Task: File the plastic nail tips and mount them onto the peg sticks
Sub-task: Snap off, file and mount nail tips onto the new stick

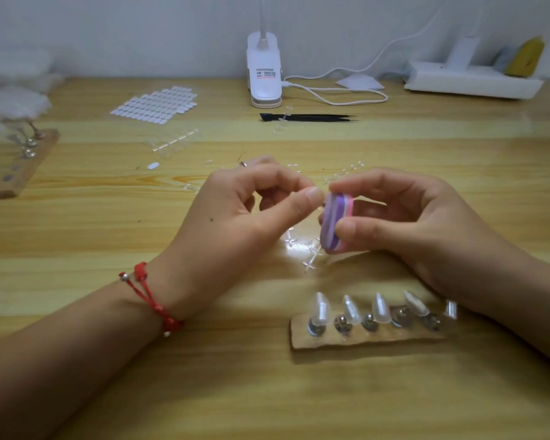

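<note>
My right hand grips a small purple and pink file block between thumb and fingers above the table's middle. My left hand pinches its thumb and forefinger together right against the block's upper left edge; what it pinches is too small and clear to make out. In front of my right wrist lies a wooden peg holder with several clear nail tips standing on metal pegs. Loose clear plastic sprue bits lie under my hands.
A second wooden peg holder lies at the far left. A sheet of white adhesive tabs, a clear nail tip strip, black tweezers, a white clip lamp with cable, and a white power strip sit at the back.
</note>
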